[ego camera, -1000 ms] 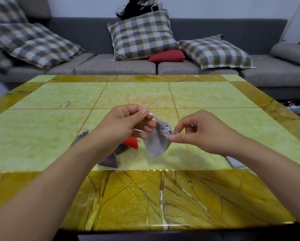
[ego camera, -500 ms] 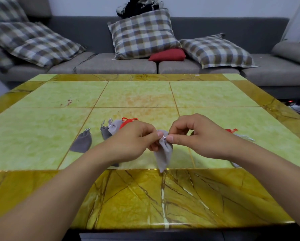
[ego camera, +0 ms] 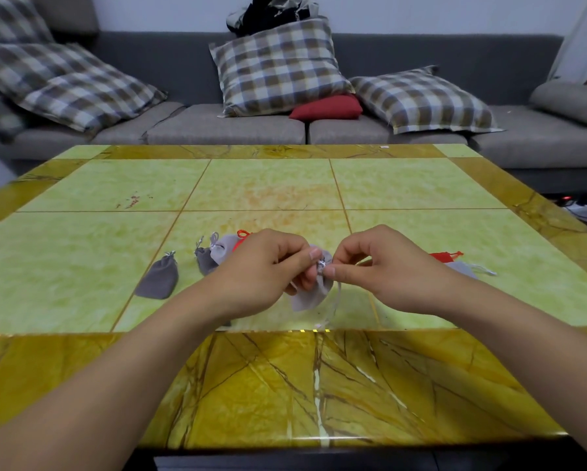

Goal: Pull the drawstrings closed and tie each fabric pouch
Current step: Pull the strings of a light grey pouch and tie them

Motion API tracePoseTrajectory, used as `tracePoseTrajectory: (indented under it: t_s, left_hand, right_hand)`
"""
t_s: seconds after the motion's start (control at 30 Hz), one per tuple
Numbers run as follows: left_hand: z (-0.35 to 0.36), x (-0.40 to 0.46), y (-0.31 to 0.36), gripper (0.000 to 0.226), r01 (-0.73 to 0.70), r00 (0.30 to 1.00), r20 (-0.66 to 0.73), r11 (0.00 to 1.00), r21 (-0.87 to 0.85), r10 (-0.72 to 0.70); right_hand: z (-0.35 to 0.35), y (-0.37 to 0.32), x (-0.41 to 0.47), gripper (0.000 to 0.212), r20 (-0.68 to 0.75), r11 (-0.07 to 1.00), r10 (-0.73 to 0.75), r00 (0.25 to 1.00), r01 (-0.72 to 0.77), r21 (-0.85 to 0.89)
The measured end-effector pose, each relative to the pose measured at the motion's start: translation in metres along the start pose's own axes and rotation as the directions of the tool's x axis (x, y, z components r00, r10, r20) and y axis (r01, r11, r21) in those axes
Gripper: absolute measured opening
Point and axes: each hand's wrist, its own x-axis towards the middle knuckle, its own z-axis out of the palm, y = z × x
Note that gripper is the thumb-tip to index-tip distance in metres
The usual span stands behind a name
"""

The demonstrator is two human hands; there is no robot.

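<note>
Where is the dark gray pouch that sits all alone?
In the head view, the dark gray pouch lies on the table, left of the left hand and the small pile of pouches.

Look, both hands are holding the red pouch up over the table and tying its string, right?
Not quite. The pouch in both hands is light grey, not red. The head view shows the left hand and right hand pinching its neck above the table.

Light grey pouch (ego camera: 310, 294) — neck cinched (hanging) — mid-air
</note>
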Motion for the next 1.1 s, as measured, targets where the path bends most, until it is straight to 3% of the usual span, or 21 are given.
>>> tracePoseTrajectory:
  t_s: [0.1,0.2,0.27,0.33,0.4,0.5,0.6,0.77,0.87,1.1]
  left_hand:
    - [0.000,0.002,-0.002,0.032,-0.010,1.000,0.009,0.981,0.193,0.009]
    - [0.001,0.004,-0.005,0.029,-0.102,0.972,-0.160,0.926,0.364,0.170]
    - [0.001,0.002,-0.002,0.024,-0.191,0.946,-0.168,0.894,0.405,0.278]
    - [0.002,0.000,0.003,0.025,-0.264,0.943,-0.100,0.900,0.347,0.316]
    - [0.004,-0.001,0.006,0.027,-0.266,0.960,-0.043,0.948,0.174,0.277]
    - [0.002,0.000,0.010,0.029,-0.111,0.993,-0.050,0.988,-0.106,0.106]
    - [-0.004,0.000,0.012,0.030,0.030,0.996,-0.080,0.970,-0.241,-0.050]
    - [-0.006,-0.003,0.017,0.028,0.074,0.992,-0.074,0.958,-0.279,-0.098]
    - [-0.003,-0.003,0.018,0.022,0.030,0.998,-0.047,0.956,-0.292,-0.046]
    - [-0.003,-0.006,0.019,0.011,-0.014,0.999,-0.045,0.972,-0.236,0.004]
  right_hand:
    - [-0.004,0.000,0.002,0.020,-0.049,1.000,0.003,0.999,-0.004,-0.017]
    - [-0.004,-0.002,0.002,0.020,-0.079,0.999,-0.005,0.997,0.000,-0.053]
    - [-0.003,-0.003,0.002,0.019,-0.038,0.997,0.003,0.999,-0.006,-0.075]
    - [-0.001,-0.003,0.001,0.018,0.022,0.997,0.018,1.000,-0.017,-0.081]
    - [0.000,-0.002,0.001,0.017,0.064,0.998,0.036,0.997,-0.032,-0.053]
    - [-0.001,-0.005,0.002,0.022,0.070,0.998,0.049,0.996,-0.046,-0.043]
    - [-0.004,-0.008,0.003,0.027,0.049,0.996,0.071,0.996,-0.073,0.044]
    - [-0.010,-0.010,0.001,0.004,-0.074,0.978,0.019,0.997,-0.003,0.207]
    - [-0.013,-0.008,-0.001,0.006,-0.150,0.956,-0.050,0.987,0.091,0.280]
    - [-0.017,-0.007,-0.001,0.004,-0.117,0.957,-0.229,0.966,0.245,0.157]
